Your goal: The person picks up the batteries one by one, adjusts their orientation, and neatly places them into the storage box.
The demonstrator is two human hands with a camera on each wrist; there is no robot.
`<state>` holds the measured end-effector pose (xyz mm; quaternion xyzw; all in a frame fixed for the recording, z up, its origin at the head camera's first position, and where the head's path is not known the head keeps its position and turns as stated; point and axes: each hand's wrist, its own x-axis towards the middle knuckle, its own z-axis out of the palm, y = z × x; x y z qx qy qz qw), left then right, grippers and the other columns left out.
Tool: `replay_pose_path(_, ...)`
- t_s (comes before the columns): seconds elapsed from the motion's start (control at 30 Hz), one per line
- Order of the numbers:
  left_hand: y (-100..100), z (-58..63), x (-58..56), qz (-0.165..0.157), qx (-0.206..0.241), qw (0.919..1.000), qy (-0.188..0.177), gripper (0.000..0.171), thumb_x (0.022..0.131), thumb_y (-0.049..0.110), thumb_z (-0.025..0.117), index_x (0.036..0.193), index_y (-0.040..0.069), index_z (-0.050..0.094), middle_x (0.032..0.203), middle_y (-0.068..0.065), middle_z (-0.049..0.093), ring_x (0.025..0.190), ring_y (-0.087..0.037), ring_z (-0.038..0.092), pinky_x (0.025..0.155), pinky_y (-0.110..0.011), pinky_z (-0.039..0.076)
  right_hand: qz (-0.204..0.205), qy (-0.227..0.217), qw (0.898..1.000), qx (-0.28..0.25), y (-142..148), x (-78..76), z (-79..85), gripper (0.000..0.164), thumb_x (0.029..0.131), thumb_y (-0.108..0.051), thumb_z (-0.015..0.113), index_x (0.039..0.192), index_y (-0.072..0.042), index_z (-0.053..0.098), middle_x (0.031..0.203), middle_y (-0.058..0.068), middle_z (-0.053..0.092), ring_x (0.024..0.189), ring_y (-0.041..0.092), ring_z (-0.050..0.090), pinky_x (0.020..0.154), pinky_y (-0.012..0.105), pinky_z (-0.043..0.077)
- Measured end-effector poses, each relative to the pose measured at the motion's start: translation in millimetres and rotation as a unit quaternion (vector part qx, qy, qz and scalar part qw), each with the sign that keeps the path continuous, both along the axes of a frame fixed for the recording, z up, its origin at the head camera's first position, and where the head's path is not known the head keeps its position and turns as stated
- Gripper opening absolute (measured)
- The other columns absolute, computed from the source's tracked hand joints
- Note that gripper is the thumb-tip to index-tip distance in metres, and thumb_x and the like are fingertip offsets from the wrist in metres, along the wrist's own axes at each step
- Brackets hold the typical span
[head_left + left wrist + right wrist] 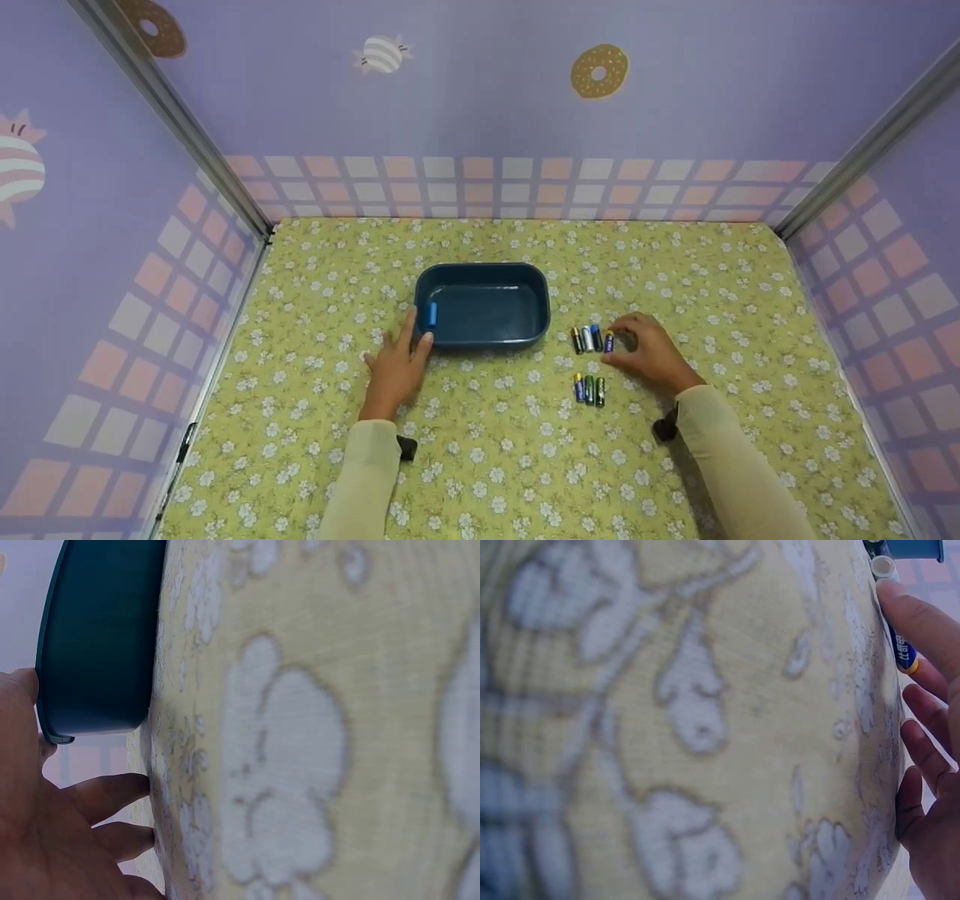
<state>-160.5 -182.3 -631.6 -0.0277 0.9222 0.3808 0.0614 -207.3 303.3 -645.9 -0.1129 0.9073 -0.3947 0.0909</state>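
Observation:
My right hand (646, 352) pinches a dark blue battery with a yellow end (609, 342) lengthwise between thumb and index finger. In the right wrist view, the thumb meets one end of the battery (901, 645), close over the cloth. To its left lie a black and gold battery (577, 341), a silver one (588, 340) and a blue one (597, 337). My left hand (396, 371) touches the front left corner of a dark teal tray (484, 346), its fingers extended. A light blue battery (432, 315) lies inside the tray, at its left wall.
A second row nearer me holds a purple and yellow battery (579, 388), a green one (589, 389) and a dark green one (600, 392). A floral cloth (495, 472) covers the table. Lilac walls (480, 97) enclose the back and both sides.

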Motion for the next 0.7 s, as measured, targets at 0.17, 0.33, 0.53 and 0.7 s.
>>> replay_pose_path(0.17, 0.0, -0.1, 0.3, 0.001, -0.001, 1.0000, 0.005, 0.073, 0.100, 0.075, 0.030, 0.163, 0.047, 0.004, 0.167, -0.016, 0.028, 0.156, -0.048, 0.013, 0.114, -0.079, -0.011, 0.002, 0.008, 1.000, 0.000, 0.5, -1.6, 2.2, 0.054, 0.082, -0.046, 0.086, 0.125, -0.021, 0.066, 0.131, -0.001, 0.057, 0.122, 0.025, 0.057, 0.102, 0.053, 0.050)
replay_pose_path(0.33, -0.1, 0.4, 0.3, 0.002, -0.005, 1.0000, 0.003, 0.073, 0.100, 0.076, 0.029, 0.163, 0.048, 0.003, 0.168, -0.016, 0.027, 0.156, -0.048, 0.012, 0.114, -0.079, -0.012, 0.008, 0.037, 0.999, 0.003, -3.5, -5.7, 4.9, 0.054, 0.082, -0.047, 0.085, 0.123, -0.015, 0.068, 0.124, 0.003, 0.062, 0.115, 0.025, 0.060, 0.099, 0.052, 0.051)
replay_pose_path(0.53, 0.8, 0.7, 0.7, 0.008, -0.005, 1.0000, 0.001, 0.071, 0.100, 0.075, 0.030, 0.162, 0.051, 0.002, 0.168, -0.015, 0.026, 0.156, -0.048, 0.012, 0.115, -0.078, -0.012, 0.008, 0.048, 0.999, -0.011, -15.8, -10.8, 11.5, 0.053, 0.083, -0.045, 0.085, 0.122, -0.014, 0.067, 0.121, 0.005, 0.062, 0.113, 0.028, 0.064, 0.095, 0.054, 0.054)
replay_pose_path(0.7, 1.2, -0.3, 0.1, 0.006, 0.000, 1.0000, 0.001, 0.073, 0.100, 0.075, 0.030, 0.163, 0.049, 0.004, 0.168, -0.012, 0.028, 0.157, -0.047, 0.011, 0.114, -0.078, -0.012, 0.000, 0.055, 0.998, -0.028, -28.0, -13.3, 19.3, 0.058, 0.083, -0.049, 0.083, 0.126, -0.014, 0.066, 0.126, 0.004, 0.062, 0.116, 0.032, 0.063, 0.094, 0.056, 0.054)
